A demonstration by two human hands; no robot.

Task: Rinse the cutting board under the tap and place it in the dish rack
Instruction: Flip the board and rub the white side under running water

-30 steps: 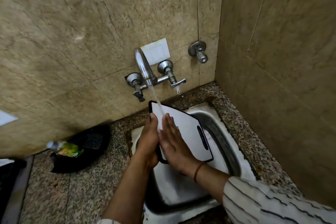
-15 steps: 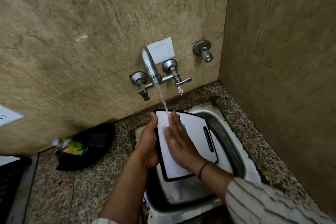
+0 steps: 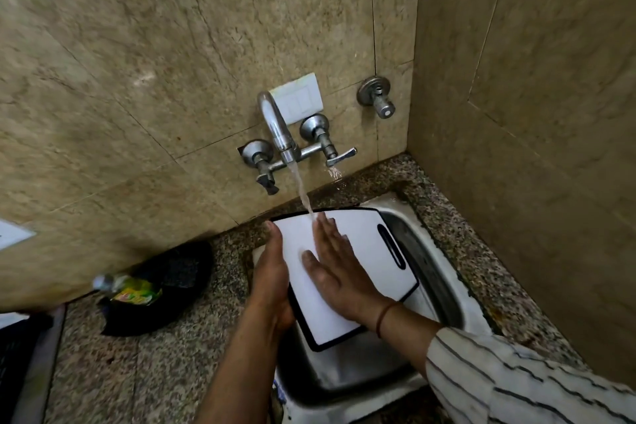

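A white cutting board (image 3: 361,237) with a black rim and a slot handle is held tilted over the steel sink (image 3: 444,289). My left hand (image 3: 272,280) grips its left edge. My right hand (image 3: 339,270) lies flat on the board's face, fingers spread and pointing toward the wall. The chrome tap (image 3: 277,129) on the wall runs, and its stream lands on the board's far edge by my right fingertips. No dish rack can be made out for certain.
A black bag with a green-labelled bottle (image 3: 130,291) lies on the speckled granite counter (image 3: 144,372) left of the sink. A dark crate-like object (image 3: 17,354) sits at the far left edge. Tiled walls close in behind and on the right.
The board has turned flatter and shifted a little to the right under the stream. My right hand has slid up the board's face toward the water.
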